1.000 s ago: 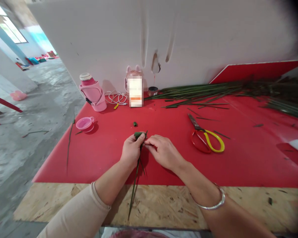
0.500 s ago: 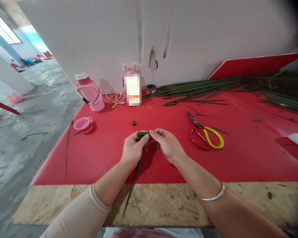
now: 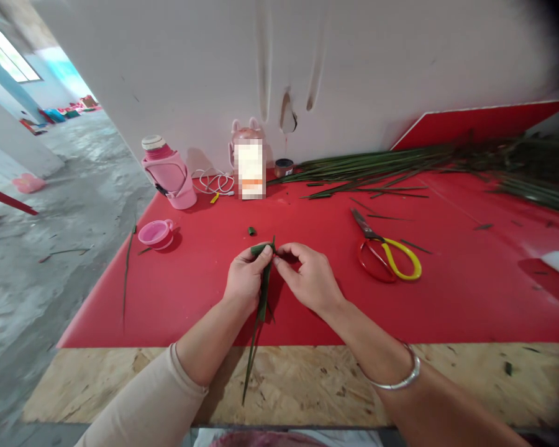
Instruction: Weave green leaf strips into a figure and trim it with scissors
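hands [image 3: 245,274] close-set, fingers [image 3: 263,253] on leaf [image 3: 264,295]

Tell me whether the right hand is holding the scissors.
No, the scissors lie on the red sheet, apart from the right hand.

White panel [image 3: 181,56] stands behind the worktable [image 3: 177,304]; 2 vertical marks [image 3: 263,62] and 1 ragged hole [image 3: 289,118] visible in it. Worktable: red surface, bare wood-chip board along the near edge. Left: grey, blotchy floor [image 3: 93,180], white pillar [image 3: 13,136], pale-blue wall [image 3: 77,74]. Daylight bright at window [image 3: 12,56], upper left. Red furniture bars [image 3: 9,200] at left edge, cut off by frame.
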A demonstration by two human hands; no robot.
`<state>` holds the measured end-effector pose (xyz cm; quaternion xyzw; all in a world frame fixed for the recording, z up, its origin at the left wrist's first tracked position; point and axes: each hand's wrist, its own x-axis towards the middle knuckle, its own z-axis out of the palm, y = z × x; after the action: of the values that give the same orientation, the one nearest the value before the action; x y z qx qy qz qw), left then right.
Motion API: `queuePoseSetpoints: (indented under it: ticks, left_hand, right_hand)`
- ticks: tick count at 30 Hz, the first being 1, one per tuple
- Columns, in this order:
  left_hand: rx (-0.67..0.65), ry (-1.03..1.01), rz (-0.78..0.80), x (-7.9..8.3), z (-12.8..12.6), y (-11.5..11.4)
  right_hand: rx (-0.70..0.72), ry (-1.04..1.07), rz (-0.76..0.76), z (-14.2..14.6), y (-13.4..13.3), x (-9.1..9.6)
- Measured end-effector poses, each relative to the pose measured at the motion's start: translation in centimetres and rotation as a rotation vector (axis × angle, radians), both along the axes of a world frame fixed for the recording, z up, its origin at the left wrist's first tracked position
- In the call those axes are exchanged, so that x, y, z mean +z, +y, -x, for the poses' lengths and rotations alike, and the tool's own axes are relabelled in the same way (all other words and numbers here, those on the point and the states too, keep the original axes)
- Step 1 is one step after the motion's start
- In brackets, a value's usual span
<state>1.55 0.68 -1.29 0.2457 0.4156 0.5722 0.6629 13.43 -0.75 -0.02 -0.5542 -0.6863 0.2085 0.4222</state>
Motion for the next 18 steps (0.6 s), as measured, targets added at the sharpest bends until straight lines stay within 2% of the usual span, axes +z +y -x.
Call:
queuePoseSetpoints:
  ticks: [4, 9, 11, 15, 18]
  left_hand:
    - [0.001, 0.026, 0.017, 0.2, 0.0, -0.1]
    - [0.002, 0.013, 0.023, 0.0, 0.0, -0.1]
    - [-0.008, 0.004, 0.025, -0.2, -0.1, -0.1]
    - [-0.028, -0.019, 0.005, -0.3, 0.0, 0.1]
    - [-0.101, -0.056, 0.01, -0.1, 0.4, 0.3]
  right_hand:
    - [0.023, -0.081, -0.004, -0.3, 0.1, 0.2]
    - [0.103, -0.566, -0.063, -0.1, -0.2, 0.9]
    - [0.138, -0.678, -0.063, 0.1, -0.4, 1.1]
    - [0.131, -0.643, 0.001, 0.3, -0.6, 1.1]
    - [0.19, -0.388, 0.09, -0.3, -0.2, 1.0]
